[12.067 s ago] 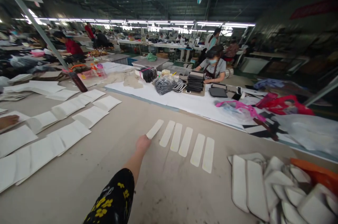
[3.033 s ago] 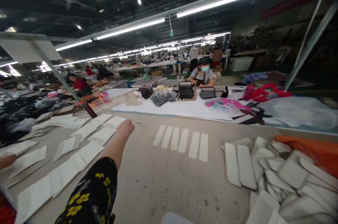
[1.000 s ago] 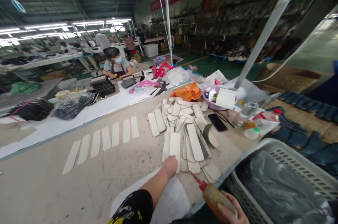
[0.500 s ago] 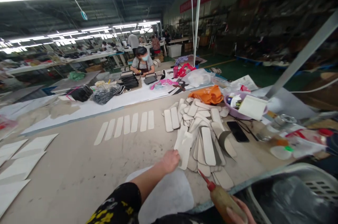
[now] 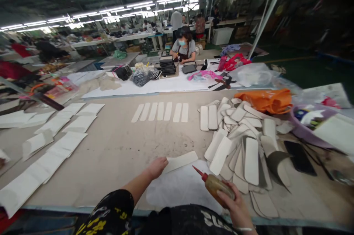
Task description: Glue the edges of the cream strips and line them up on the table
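Near the table's front, my left hand (image 5: 158, 166) pinches the left end of a pale, rounded strip (image 5: 182, 160), which lies slanted over the upper edge of a white sheet (image 5: 181, 187). My right hand (image 5: 233, 200) is wrapped round a yellowish squeeze bottle (image 5: 218, 188); its red nozzle points up and left, just below the strip's right end. To the right spreads a heap of similar pale pieces (image 5: 251, 161). Several strips (image 5: 160, 111) stand in a row farther back on the table.
Folded white pieces (image 5: 55, 154) cover the table's left side. Behind the heap are an orange bag (image 5: 265, 100) and a purple basin (image 5: 301, 131); a black phone (image 5: 300, 157) lies at right. Across the table sits a person (image 5: 184, 47) beside a dark stack (image 5: 167, 66).
The view has turned left. My left hand has moved left from the heap with a strip in it. My right hand has raised the bottle, its nozzle now near that strip.
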Available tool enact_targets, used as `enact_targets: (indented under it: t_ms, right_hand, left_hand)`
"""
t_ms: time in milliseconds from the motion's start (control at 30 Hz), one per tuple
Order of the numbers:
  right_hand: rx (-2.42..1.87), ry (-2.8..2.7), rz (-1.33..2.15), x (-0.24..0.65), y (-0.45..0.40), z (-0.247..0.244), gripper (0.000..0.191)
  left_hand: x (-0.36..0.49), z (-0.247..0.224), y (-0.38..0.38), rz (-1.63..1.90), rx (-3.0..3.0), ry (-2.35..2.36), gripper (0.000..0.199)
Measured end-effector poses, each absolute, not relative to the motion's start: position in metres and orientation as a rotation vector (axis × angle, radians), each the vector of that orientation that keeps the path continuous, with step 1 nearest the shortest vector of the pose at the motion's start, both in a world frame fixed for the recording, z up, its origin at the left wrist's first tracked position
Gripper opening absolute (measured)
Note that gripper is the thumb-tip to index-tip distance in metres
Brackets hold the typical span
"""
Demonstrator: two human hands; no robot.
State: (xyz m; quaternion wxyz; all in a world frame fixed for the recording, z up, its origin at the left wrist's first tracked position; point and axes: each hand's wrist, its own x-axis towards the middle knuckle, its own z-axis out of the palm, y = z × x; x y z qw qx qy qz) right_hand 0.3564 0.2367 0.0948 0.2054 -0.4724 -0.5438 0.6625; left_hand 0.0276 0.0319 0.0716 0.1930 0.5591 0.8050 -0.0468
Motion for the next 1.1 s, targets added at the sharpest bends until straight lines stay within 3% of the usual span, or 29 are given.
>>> enact_targets:
  t_ms: [167,333,700,1100]
  right_hand:
    - [-1.193,-1.810,1.756,0.295,0.227,0.094,0.054]
    - [-0.956,-2.137,1.646,0.243,0.215,0.075,0.054]
    - [-0.646,-2.414,1.451,0.195,0.197,0.056,0.044]
    - [-0.799,-2.442,1.226,0.219,0.226,0.054,0.040]
  left_hand:
    - [0.047,0.046,-0.013,0.269,1.190,2.472,0.033]
    - [0.064,0.027,-0.035,0.390,1.105,2.370,0.031]
    - [0.060,0.024,-0.028,0.400,1.028,2.335,0.029]
    - [0.058,0.017,-0.028,0.437,1.014,2.315,0.029]
